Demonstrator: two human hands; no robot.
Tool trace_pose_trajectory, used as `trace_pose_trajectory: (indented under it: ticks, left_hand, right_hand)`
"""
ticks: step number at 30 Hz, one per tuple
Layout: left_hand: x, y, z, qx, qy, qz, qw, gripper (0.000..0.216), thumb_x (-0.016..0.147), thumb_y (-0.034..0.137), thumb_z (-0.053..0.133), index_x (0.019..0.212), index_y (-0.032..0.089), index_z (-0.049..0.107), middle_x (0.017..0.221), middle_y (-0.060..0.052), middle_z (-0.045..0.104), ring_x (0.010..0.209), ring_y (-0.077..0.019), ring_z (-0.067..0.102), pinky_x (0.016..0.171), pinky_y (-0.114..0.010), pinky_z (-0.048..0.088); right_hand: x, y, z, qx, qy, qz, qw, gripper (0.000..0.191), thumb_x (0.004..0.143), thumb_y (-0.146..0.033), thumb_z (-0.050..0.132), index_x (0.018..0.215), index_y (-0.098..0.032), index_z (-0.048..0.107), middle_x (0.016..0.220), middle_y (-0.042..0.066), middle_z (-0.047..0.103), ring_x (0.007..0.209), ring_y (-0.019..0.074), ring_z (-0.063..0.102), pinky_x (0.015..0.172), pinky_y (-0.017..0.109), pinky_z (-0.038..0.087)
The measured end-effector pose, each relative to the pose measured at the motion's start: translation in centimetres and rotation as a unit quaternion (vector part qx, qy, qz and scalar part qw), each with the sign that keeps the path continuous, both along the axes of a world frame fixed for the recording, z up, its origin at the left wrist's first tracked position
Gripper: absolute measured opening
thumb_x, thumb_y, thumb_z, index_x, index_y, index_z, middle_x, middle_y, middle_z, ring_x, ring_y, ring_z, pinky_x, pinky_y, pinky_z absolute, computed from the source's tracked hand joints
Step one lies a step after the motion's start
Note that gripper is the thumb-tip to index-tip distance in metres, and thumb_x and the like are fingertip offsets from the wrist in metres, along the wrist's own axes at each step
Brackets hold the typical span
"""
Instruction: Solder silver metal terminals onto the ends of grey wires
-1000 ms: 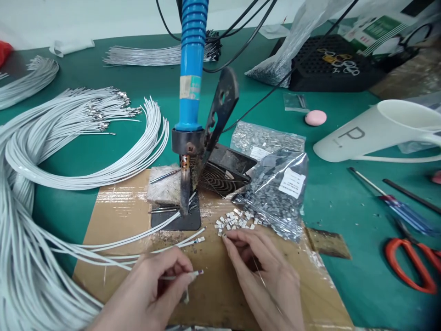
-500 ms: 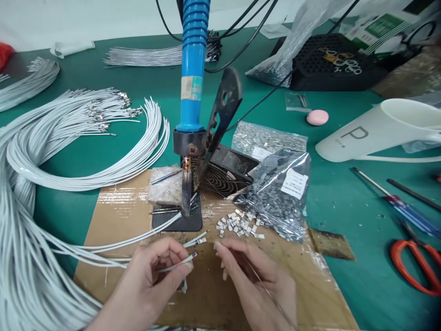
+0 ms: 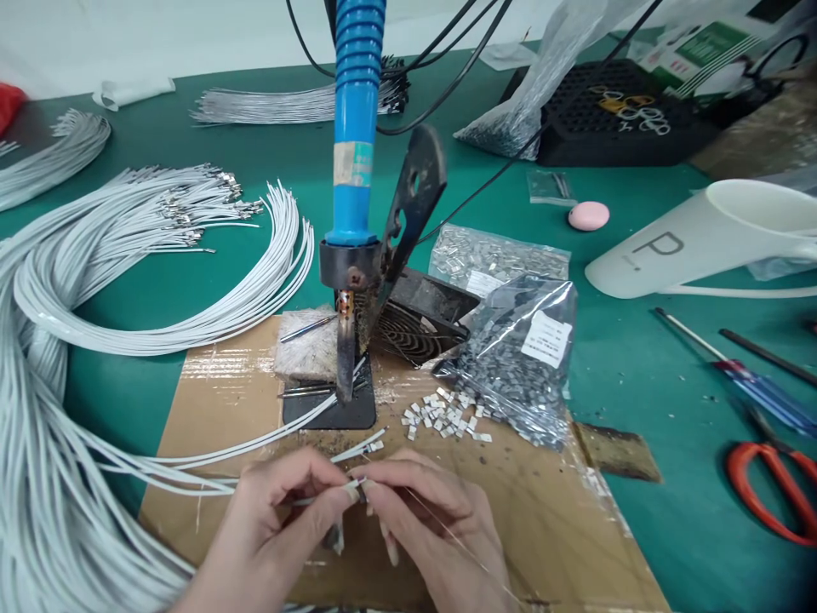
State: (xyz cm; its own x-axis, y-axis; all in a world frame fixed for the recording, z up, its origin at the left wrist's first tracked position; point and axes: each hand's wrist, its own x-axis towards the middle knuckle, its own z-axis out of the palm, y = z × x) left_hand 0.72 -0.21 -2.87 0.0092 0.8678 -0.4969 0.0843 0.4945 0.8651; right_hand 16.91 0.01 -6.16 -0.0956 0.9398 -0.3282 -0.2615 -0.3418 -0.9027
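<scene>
My left hand [image 3: 274,519] is closed in a pinch around a white cable [image 3: 351,485] near its tip. My right hand [image 3: 431,519] has its fingertips pressed together right at that tip, touching or nearly touching the left. A thin solder wire [image 3: 460,545] runs through my right hand, down toward the lower right. What else the right fingertips grip is hidden. Just beyond the hands, other white cable ends lie with a small metal terminal [image 3: 374,445]. The blue-handled soldering iron [image 3: 354,204] hangs tip down in its holder above them.
Loose metal terminals [image 3: 447,415] lie on the cardboard [image 3: 542,528] beside a bag of dark small parts [image 3: 517,366]. A thick white cable bundle [image 3: 38,409] curves along the left. Red-handled scissors [image 3: 766,494], a screwdriver [image 3: 759,396] and a white cup [image 3: 695,247] are at right.
My right hand has moved left, bringing its fingertips and the solder wire up to the cable tip in my left hand. The left hand has hardly moved.
</scene>
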Motion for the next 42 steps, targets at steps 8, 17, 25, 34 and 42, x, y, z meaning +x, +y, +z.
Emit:
trace_pose_trajectory:
  ticks: [8,17,25,34,42]
  left_hand:
    - [-0.3,-0.7,-0.8,0.049,0.027,-0.037,0.998,0.029,0.091,0.040,0.072,0.070,0.019,0.073,0.057,0.003,0.056,0.055,-0.0127,0.042,0.053,-0.026,0.028]
    - [0.1,-1.2,-1.0,0.076,0.103,-0.063,0.990,0.031,0.095,0.036,0.062,0.069,0.020,0.064,0.055,0.007,0.040,0.052,-0.0111,0.029,0.050,-0.028,0.016]
    - [0.4,-1.2,-1.6,0.349,0.283,-0.100,0.888,0.017,0.094,0.009,0.061,0.084,0.024,0.063,0.065,0.006,0.056,0.054,-0.0120,0.050,0.052,-0.023,0.036]
    - [1.7,-1.8,-1.7,0.232,0.208,0.007,0.950,0.019,0.101,0.019,0.056,0.084,0.026,0.059,0.051,0.010,0.049,0.044,-0.0105,0.035,0.046,-0.022,0.029]
    - [1.5,-0.4,-0.6,0.082,0.136,0.075,0.984,0.019,0.084,0.033,0.073,0.075,0.018,0.063,0.055,0.010,0.034,0.049,-0.0084,0.028,0.050,-0.023,0.016]
  right_hand:
    - [0.0,-0.2,0.0,-0.078,0.064,0.009,0.995,0.023,0.073,-0.050,0.093,0.078,-0.028,0.091,0.060,-0.002,0.060,0.043,0.0048,0.047,0.041,0.016,0.038]
    - [1.1,0.0,0.1,0.071,-0.081,0.059,0.992,0.012,0.084,-0.025,0.080,0.084,-0.030,0.091,0.058,0.001,0.071,0.049,0.0103,0.058,0.048,0.019,0.044]
    - [0.7,-0.3,0.1,-0.032,-0.058,0.007,0.998,0.027,0.076,-0.046,0.088,0.070,-0.020,0.087,0.055,0.002,0.066,0.043,0.0084,0.052,0.039,0.016,0.045]
    - [-3.0,-1.4,0.2,0.148,-0.218,-0.176,0.948,0.015,0.083,-0.022,0.079,0.069,-0.025,0.084,0.055,0.001,0.071,0.041,0.0130,0.060,0.046,0.023,0.057]
    - [-2.3,-0.6,0.8,0.054,-0.126,-0.101,0.985,0.009,0.081,-0.027,0.083,0.076,-0.029,0.089,0.054,-0.001,0.069,0.043,0.0102,0.061,0.044,0.018,0.051]
